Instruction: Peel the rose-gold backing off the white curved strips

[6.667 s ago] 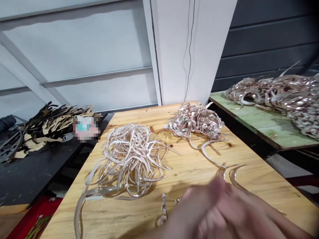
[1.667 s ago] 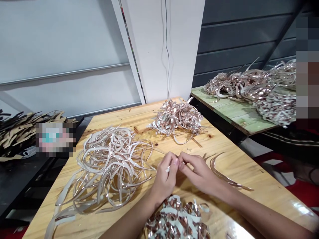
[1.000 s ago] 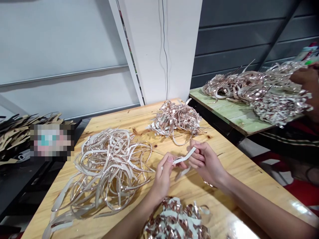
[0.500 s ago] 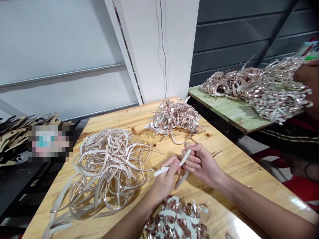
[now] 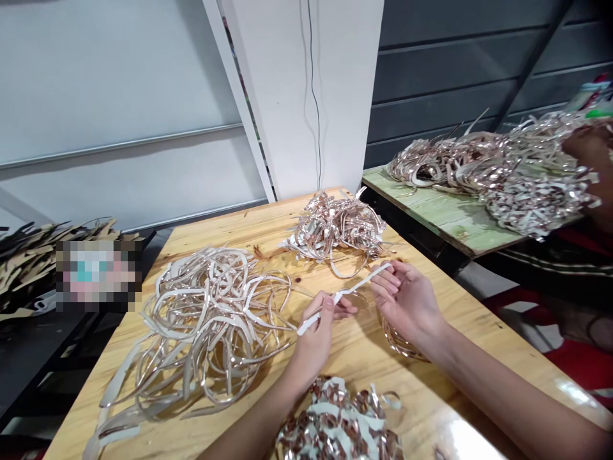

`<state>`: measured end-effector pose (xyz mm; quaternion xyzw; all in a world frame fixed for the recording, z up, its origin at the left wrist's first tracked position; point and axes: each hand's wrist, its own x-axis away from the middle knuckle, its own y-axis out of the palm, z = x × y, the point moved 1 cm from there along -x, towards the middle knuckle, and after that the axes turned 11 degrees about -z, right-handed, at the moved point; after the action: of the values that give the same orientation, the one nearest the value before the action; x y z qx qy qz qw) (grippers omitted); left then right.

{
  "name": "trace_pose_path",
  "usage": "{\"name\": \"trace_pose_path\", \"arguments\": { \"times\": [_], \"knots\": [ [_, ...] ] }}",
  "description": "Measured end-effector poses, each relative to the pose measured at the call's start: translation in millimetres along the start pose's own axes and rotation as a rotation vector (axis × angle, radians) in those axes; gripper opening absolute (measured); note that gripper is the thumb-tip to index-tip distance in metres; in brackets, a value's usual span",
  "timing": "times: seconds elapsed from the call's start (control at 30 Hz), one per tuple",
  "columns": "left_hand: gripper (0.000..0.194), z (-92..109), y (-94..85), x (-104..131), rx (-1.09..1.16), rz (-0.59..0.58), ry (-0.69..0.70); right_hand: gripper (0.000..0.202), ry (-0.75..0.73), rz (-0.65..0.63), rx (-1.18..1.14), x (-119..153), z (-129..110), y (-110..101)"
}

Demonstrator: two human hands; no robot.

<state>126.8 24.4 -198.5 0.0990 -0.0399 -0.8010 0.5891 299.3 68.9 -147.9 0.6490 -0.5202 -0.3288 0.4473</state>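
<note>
One pale strip [image 5: 366, 280] hangs above the table [image 5: 460, 338], its long axis slanting away rightward from the pinching grip of the left hand [image 5: 315, 329] to the right hand [image 5: 410, 303], whose hold cannot be told.

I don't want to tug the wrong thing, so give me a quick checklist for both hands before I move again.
1. Left hand grips the pale strip: ok, pinched between thumb and fingers.
2. Right hand grips it too: cannot tell; the strip reaches its fingers, but a firm pinch isn't visible.
3. Strip straight between the hands: ok, roughly straight.
4. No loops around the right hand: not ok; a coppery loop shows just below it.
5. Left forearm off the near heap: cannot tell; they overlap in view.
6. Co-worker's hand apart from yours: ok, over at the green table.
</note>
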Motion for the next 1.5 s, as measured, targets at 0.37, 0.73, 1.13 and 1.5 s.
{"name": "trace_pose_path", "arguments": {
  "times": [0.37,0.73,1.13,1.5],
  "knots": [
    [0.038,7,-3.2,12,-0.060,0.020,0.153,0.029,0.004,-0.314,1.291,11,25,-4],
    [0.046,21,-0.5,11,-0.364,-0.103,-0.028,0.028,-0.013,-0.460,1.590,30,32,7],
    [0.045,6,-2.3,4,-0.193,-0.065,0.045,0.030,0.145,-0.184,0.913,15,40,-5],
    [0.044,14,5.0,2,-0.145,-0.076,0.074,0.034,0.079,-0.029,0.533,9,29,-5]
  ]
}}
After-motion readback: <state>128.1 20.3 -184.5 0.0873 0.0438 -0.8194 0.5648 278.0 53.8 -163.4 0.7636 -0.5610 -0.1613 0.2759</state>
